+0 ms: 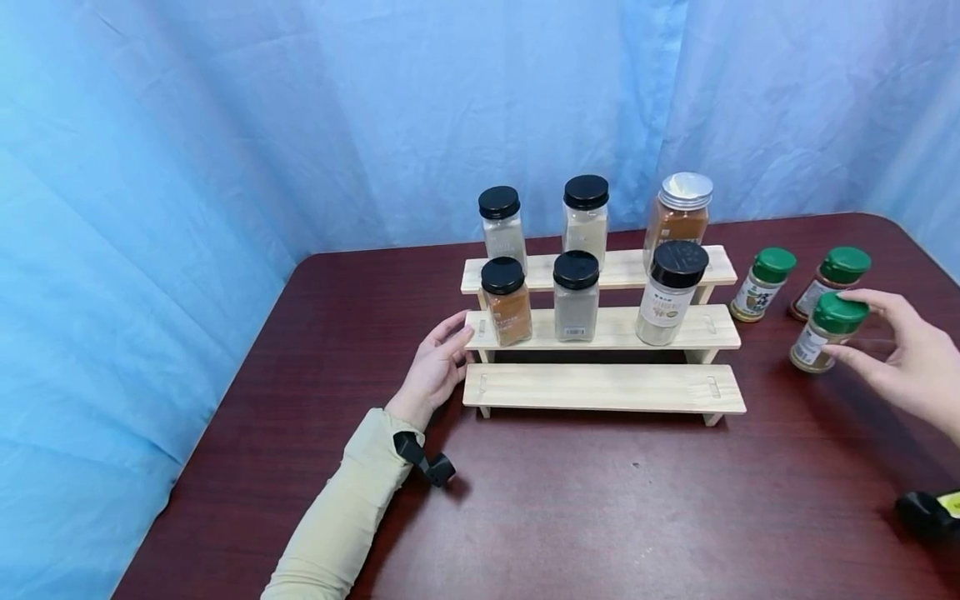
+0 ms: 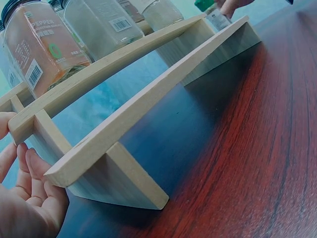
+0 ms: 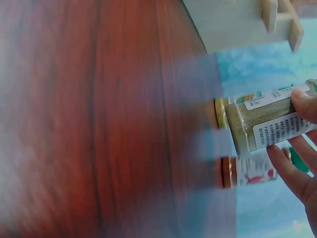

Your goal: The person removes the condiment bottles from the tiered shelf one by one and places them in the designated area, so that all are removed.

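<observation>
Green-capped jar (image 1: 820, 335), roughly upright, pinched in right hand (image 1: 911, 350). Rack (image 1: 600, 387) lies left of that hand, near end gripped by left hand (image 1: 433, 367).

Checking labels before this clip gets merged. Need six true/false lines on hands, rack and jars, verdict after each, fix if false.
1. The left hand grips the rack at its left end. True.
2. The right hand grips a green-capped jar. True.
3. The two other green-capped jars lie on their sides. False: both stand upright on the table.
4. A silver-lidded jar stands on the top tier. True.
5. The middle tier bears four jars. False: it bears three, all black-lidded.
6. The rack is dark red. False: it is pale wood.
</observation>
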Motion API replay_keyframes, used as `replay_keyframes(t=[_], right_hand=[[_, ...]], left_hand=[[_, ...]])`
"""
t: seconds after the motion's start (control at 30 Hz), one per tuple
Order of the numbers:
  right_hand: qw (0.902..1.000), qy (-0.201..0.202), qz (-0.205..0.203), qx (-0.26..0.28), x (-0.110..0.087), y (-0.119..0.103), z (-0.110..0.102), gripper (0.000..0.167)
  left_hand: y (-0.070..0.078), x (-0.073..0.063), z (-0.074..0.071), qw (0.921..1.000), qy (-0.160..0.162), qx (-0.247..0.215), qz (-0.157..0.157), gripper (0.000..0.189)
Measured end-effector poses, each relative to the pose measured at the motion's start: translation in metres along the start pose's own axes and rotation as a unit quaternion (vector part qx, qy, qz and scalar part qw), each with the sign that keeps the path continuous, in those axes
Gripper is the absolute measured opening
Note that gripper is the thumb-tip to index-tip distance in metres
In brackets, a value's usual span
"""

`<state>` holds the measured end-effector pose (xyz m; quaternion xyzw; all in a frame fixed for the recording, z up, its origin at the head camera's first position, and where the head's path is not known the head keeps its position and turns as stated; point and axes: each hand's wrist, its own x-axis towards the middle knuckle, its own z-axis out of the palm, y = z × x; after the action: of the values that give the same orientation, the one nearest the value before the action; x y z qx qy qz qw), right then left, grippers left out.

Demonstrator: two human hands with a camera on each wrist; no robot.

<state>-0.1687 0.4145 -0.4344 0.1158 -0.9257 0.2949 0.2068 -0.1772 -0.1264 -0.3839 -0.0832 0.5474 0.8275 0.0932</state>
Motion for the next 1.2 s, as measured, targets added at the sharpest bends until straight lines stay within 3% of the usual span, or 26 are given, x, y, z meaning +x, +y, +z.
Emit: replay_keyframes(t=[0.17, 0.3, 0.4, 0.47, 0.67, 0.83, 1.03, 1.2], right_hand=[[0.9991, 0.041, -0.009, 0.009, 0.008, 0.005, -0.006, 0.072], [0.9961, 0.076, 0.012, 0.042, 0.02, 0.016, -0.011, 0.07], [0.9941, 0.095, 0.023, 0.046, 0.027, 0.034, -0.011, 0.067], [0.9926, 0.112, 0.02, 0.042, 0.03, 0.041, -0.012, 0.056], [0.9857, 0.165, 0.013, 0.029, 0.036, 0.038, -0.015, 0.064], [0.9821, 0.181, 0.049, 0.016, 0.037, 0.042, -0.013, 0.048], [0.9794, 0.184, 0.083, -0.014, 0.037, 0.07, -0.009, 0.059], [0.9769, 0.182, 0.112, -0.012, 0.037, 0.06, -0.01, 0.049]], left_hand=[[0.002, 0.0, 0.001, 1.0, -0.001, 0.002, 0.002, 0.046], [0.004, 0.0, 0.002, 1.0, 0.003, -0.002, 0.0, 0.047], [0.005, 0.001, 0.002, 1.0, 0.001, -0.003, 0.002, 0.047], [0.005, 0.001, 0.003, 1.0, 0.001, -0.005, 0.003, 0.047], [0.004, 0.003, 0.003, 1.0, 0.004, -0.002, 0.003, 0.045], [0.003, 0.003, 0.004, 1.0, 0.002, 0.0, 0.004, 0.045], [0.0, 0.003, 0.005, 1.0, 0.0, 0.003, 0.002, 0.045], [-0.002, 0.004, 0.005, 1.0, 0.001, 0.004, 0.0, 0.045]])
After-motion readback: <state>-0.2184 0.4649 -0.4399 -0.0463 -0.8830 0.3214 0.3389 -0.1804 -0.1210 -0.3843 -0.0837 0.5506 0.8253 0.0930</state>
